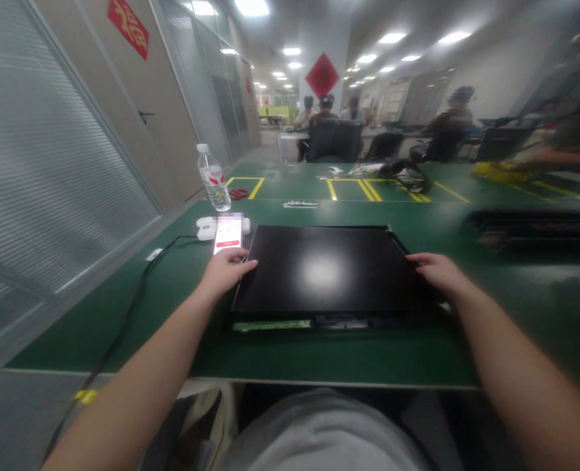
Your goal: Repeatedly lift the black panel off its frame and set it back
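A flat black display panel lies in front of me over a dark frame, with a bright reflection at its middle. Along its near edge shows a strip of green circuit board. My left hand grips the panel's left edge, thumb on top and the other fingers partly hidden at the side. At the right edge, my right hand holds the panel with its fingers closed on the rim. Just behind my left hand a phone with a lit screen leans on a white power strip.
A water bottle and red-handled scissors stand at the back left of the green table. A black cable runs along the left. Dark long parts lie to the right. Other people sit farther back.
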`<state>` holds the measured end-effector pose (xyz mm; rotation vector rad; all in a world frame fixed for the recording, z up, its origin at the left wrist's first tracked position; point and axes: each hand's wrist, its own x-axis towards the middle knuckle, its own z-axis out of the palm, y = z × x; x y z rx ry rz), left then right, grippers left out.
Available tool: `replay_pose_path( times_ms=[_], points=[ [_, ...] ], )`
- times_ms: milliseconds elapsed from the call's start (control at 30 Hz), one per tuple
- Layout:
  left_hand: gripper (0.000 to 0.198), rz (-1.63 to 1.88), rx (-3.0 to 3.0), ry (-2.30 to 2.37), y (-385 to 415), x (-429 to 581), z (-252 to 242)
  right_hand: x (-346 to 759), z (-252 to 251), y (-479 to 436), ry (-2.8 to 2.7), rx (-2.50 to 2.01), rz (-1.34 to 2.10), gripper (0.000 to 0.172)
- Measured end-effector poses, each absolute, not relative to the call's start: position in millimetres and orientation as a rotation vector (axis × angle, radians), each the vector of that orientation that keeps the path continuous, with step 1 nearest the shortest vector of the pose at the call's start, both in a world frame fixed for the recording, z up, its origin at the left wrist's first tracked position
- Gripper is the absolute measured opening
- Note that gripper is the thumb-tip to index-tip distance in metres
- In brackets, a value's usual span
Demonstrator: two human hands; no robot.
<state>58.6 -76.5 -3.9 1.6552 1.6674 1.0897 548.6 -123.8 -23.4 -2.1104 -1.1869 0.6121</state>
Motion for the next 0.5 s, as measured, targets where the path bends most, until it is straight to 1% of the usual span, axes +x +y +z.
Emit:
replay_pose_path(
  times_ms=[67, 133, 367, 500],
  points=[
    [0.033, 1.078, 1.726, 1.662, -76.1, 58.6, -3.7, 549.1, -23.5, -123.7, -1.167, -2.117, 0.631, 0.052],
    [0.029, 1.067, 1.760, 1.642, -75.3, 58.6, -3.7, 549.4, -23.8, -123.7, -1.157, -2.115, 0.651, 0.052],
    [0.022, 0.961, 1.874, 1.608, -75.4, 60.1, -0.9, 547.5, -22.5, -125.2, -1.170, -2.103, 0.622, 0.051],
    [0.020, 0.961, 1.885, 1.604, -75.2, 60.2, -0.8, 546.5, -21.7, -126.1, -1.168, -2.107, 0.675, 0.054]
  ],
)
